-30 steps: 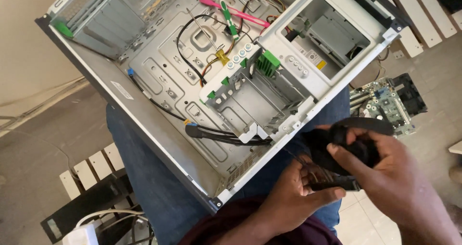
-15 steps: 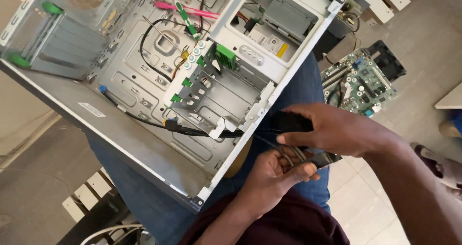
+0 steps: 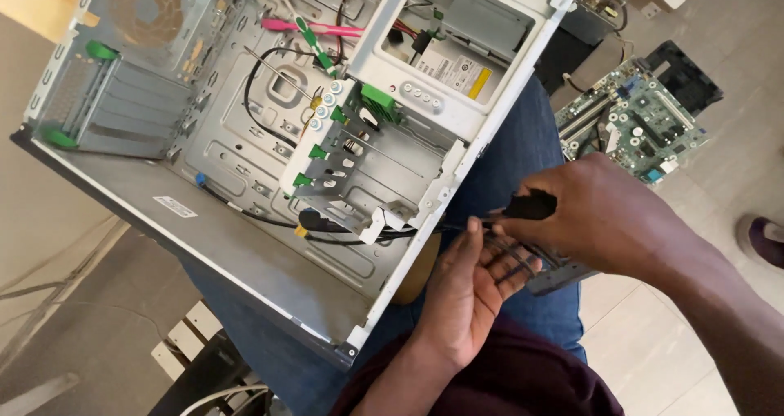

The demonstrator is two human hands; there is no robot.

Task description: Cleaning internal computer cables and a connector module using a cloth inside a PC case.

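Note:
An opened grey computer case (image 3: 245, 244) lies tilted on my lap, its drive cage (image 3: 367, 171) with green clips toward me. Black cables (image 3: 327, 224) run out of the case at its front edge toward my hands. My right hand (image 3: 604, 216) is closed around a black connector or handle (image 3: 531, 206) just right of the case. My left hand (image 3: 474, 281) is under it, palm up with fingers apart, touching the thin cables and a flat dark part (image 3: 563, 273) that is mostly hidden by my hands.
A green motherboard (image 3: 633, 126) lies on the tiled floor at the upper right. A pink tool (image 3: 314, 28) rests inside the case near the top. White slatted pieces (image 3: 188, 338) and cords lie on the floor at lower left. A shoe (image 3: 763, 240) shows at the right edge.
My view has shifted so the case fills more of the left. My right hand has lifted the black connector slightly, and my left hand has opened beneath it.

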